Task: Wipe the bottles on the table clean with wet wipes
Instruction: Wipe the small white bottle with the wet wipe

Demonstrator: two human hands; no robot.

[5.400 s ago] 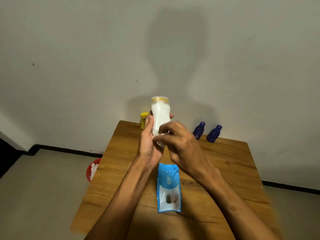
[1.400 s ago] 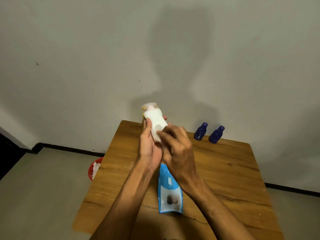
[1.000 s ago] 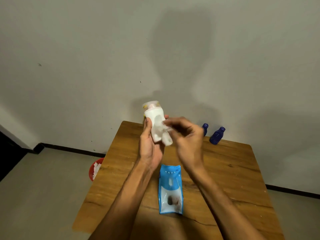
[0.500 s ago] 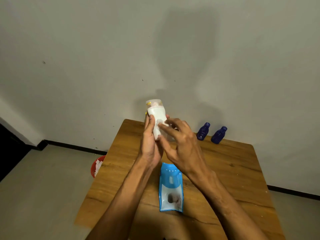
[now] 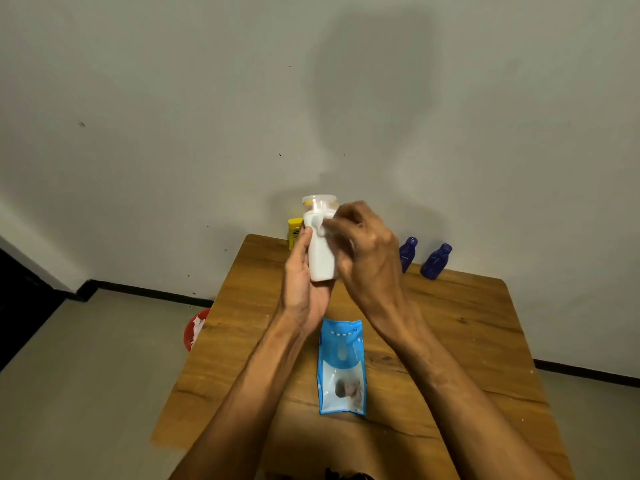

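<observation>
Plain off-white wall behind, grey floor, and a brown wooden worktop (image 5: pixel 460 327) pushed up against that wall. Above the middle of the worktop the left hand (image 5: pixel 303 282) is wrapped around the lower half of a white plastic bottle with a clear cap and a yellow ring (image 5: pixel 320 240), holding it upright in the air, clear of the surface. The right hand (image 5: pixel 369 251) is curled in against the bottle's upper part, fingers pinching a crumpled white wet wipe (image 5: pixel 325 227) right on the neck below the cap.

Flat on the worktop, near the front-middle, lies a light blue wet-wipe pack (image 5: pixel 342 367), lengthwise toward the wall. Along the back edge: a small yellow bottle (image 5: pixel 294 233) near the back left corner, partly hidden by the white bottle, and two dark blue plastic bottles (image 5: pixel 422 258) standing close to each other further right. On the floor by the worktop's left edge there's a red bin with white stuff inside (image 5: pixel 195 329).
</observation>
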